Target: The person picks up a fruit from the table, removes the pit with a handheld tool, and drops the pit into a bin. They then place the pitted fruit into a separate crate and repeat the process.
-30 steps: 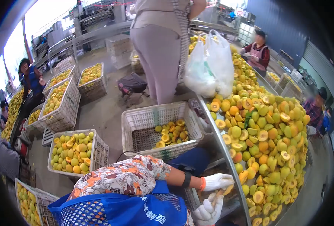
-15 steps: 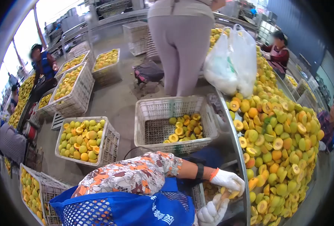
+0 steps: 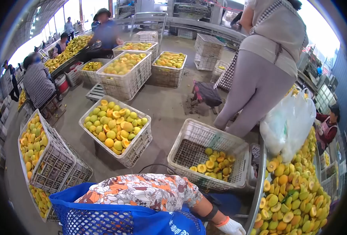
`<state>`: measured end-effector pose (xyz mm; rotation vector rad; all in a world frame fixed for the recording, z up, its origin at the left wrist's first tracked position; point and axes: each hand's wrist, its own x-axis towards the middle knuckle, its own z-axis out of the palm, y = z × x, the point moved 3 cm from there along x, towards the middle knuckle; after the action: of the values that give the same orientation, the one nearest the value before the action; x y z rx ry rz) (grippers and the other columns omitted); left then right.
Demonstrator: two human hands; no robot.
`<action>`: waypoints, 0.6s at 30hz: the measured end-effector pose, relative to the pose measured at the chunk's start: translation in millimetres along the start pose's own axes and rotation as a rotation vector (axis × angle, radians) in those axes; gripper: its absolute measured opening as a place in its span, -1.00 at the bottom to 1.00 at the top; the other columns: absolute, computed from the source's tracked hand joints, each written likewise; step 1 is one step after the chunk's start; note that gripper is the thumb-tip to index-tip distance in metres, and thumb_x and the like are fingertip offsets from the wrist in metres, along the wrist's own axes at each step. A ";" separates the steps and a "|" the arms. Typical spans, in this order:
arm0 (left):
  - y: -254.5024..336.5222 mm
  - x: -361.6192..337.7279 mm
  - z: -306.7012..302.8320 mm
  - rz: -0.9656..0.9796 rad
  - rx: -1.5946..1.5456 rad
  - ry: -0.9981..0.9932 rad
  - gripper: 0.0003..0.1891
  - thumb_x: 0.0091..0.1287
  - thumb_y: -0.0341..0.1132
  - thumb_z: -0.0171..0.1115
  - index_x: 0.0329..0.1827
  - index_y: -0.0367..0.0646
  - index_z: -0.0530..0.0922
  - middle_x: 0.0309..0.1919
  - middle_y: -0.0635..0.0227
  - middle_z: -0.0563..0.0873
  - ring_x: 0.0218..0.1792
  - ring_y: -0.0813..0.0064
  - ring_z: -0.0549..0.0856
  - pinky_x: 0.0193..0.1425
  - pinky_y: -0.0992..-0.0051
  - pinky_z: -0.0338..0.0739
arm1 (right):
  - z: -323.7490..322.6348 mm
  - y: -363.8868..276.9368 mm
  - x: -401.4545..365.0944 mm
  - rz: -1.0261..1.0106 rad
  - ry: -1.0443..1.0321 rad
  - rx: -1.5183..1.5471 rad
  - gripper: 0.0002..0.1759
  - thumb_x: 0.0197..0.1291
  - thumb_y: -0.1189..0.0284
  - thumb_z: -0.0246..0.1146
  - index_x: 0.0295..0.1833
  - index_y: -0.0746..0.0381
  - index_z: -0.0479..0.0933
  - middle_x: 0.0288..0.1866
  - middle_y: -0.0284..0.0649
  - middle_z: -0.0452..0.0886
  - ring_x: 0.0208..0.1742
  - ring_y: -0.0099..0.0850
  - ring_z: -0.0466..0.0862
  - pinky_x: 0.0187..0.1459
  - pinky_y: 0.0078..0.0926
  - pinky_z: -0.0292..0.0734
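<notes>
My left hand, in a white glove with an orange cuff, is at the bottom edge, beside the metal rim of a table heaped with halved yellow-green fruit. Its fingers are cut off by the frame, so whatever it holds is hidden. My right hand is out of view. Just beyond my floral sleeve stands a white crate with fruit halves gathered at one side. Left of it, a fuller crate holds many halves.
A person in grey trousers stands behind the partly filled crate, near white plastic bags. More filled crates stand at the upper left. Stacked crates are at the left. Other people sit by fruit tables on both sides.
The view has swung left and up, so the crates and table sit lower and further right. My left hand is now at the bottom edge, and my right hand has left the view.
</notes>
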<state>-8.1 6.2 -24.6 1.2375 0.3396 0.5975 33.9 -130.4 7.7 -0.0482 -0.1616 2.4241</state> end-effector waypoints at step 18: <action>24.5 -7.3 3.7 0.074 -0.073 0.014 -0.65 0.62 -0.06 0.09 0.05 -0.15 0.67 -0.19 0.44 0.72 -0.16 0.60 0.61 -0.06 0.44 0.57 | 6.8 9.2 27.5 0.115 -0.001 -0.025 -0.44 0.61 -0.09 -0.13 0.32 0.09 0.46 -0.64 -0.45 0.33 -0.76 -0.59 0.31 -0.67 -0.46 0.34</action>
<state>-17.7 4.0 -0.8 1.1802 0.2829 0.6767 6.7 -120.1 13.5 -0.0693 -0.1941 2.5366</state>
